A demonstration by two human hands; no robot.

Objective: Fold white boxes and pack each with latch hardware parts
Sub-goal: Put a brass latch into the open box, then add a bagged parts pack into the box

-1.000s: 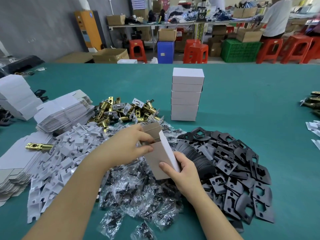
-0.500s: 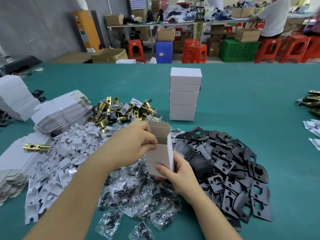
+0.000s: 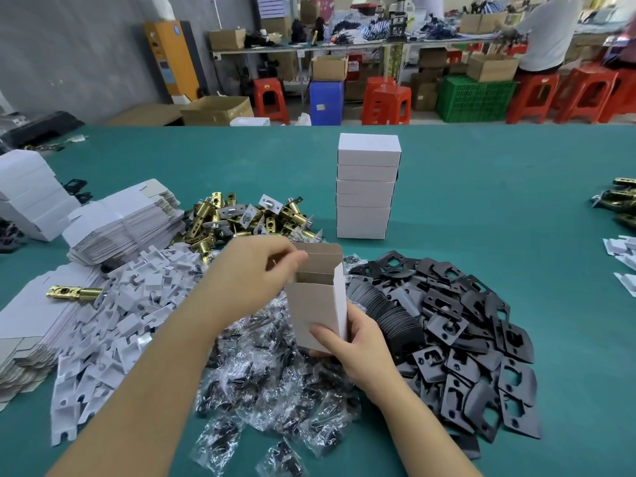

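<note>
A small white box [image 3: 316, 304] stands upright above the pile of plastic screw bags [image 3: 272, 373], its top end open and its lid flap raised at the back. My right hand [image 3: 354, 342] grips the box's lower end from the front and right. My left hand [image 3: 254, 270] is at the open top, its fingertips pinching a side flap. Brass latch bolts [image 3: 241, 218] lie in a heap behind, white card inserts [image 3: 113, 321] to the left, black strike plates [image 3: 464, 335] to the right. Flat unfolded boxes [image 3: 124, 225] are stacked at the left.
A tower of several closed white boxes [image 3: 366, 187] stands mid-table on the green table [image 3: 499, 208]. One brass latch [image 3: 74, 293] lies on flat cartons at the left. More parts [image 3: 619, 201] sit at the right edge. A person [image 3: 547, 32] works at a far bench among red stools.
The box has been turned from a tilt to upright and squared open. My left hand's fingers moved up to the flaps at its open top; my right hand stayed at the bottom.
</note>
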